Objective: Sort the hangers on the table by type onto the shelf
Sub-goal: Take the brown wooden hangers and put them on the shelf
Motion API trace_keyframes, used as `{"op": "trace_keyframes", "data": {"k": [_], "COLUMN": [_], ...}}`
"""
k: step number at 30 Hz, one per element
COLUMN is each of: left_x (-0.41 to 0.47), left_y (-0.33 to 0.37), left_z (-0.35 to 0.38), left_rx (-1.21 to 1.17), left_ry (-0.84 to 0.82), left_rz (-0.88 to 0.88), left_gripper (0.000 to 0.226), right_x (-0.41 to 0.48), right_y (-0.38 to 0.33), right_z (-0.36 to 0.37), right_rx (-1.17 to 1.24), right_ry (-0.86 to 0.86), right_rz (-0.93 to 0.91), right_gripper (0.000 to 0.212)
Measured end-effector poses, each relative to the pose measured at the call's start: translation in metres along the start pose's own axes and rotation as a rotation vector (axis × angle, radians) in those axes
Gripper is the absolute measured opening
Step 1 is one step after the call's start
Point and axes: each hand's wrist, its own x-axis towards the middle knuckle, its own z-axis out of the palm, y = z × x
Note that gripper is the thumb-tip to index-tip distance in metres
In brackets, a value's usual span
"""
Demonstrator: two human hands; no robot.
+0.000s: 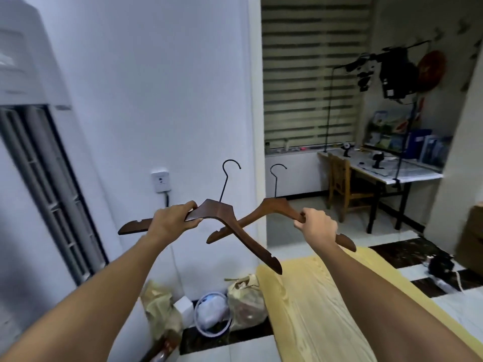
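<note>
Two dark brown wooden hangers with black metal hooks are held up in the air in front of a white wall. My left hand (172, 222) grips the left arm of the left hanger (217, 214). My right hand (317, 226) grips the right arm of the right hanger (274, 207). The two hangers cross each other in the middle, hooks pointing up. Below them lies the light wooden table (313, 309), whose visible part carries no hangers. No shelf is in view.
Plastic bags (245, 301) and a round bucket (211, 313) sit on the floor by the wall left of the table. A white appliance (28, 74) stands at the far left. A desk (397, 173), wooden chair (339, 184) and window blinds fill the back right.
</note>
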Motion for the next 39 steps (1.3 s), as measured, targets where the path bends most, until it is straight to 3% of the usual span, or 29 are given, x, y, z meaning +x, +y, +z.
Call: {"op": "trace_keyframes", "data": {"k": [17,34,39], "left_x": [-0.232,-0.502,-0.572], "left_y": [-0.148,-0.216,-0.221], "left_z": [-0.072,-0.186,-0.208], "left_rx": [0.111,0.273,0.385], "left_ry": [-0.052,-0.116,-0.107], "left_rz": [-0.33,-0.737,-0.867], "left_gripper": [0.033,0.035,0.048], "right_x": [-0.13,-0.33,-0.378], "right_y": [-0.151,-0.309,-0.355], "right_z": [0.04,0.064,0.068], "right_rx": [0.092,0.199,0.219], "right_ry": [-0.151,-0.355,-0.411], "right_rz": [-0.225,-0.639,-0.771], "right_gripper": [0.013,0.014,0.011]}}
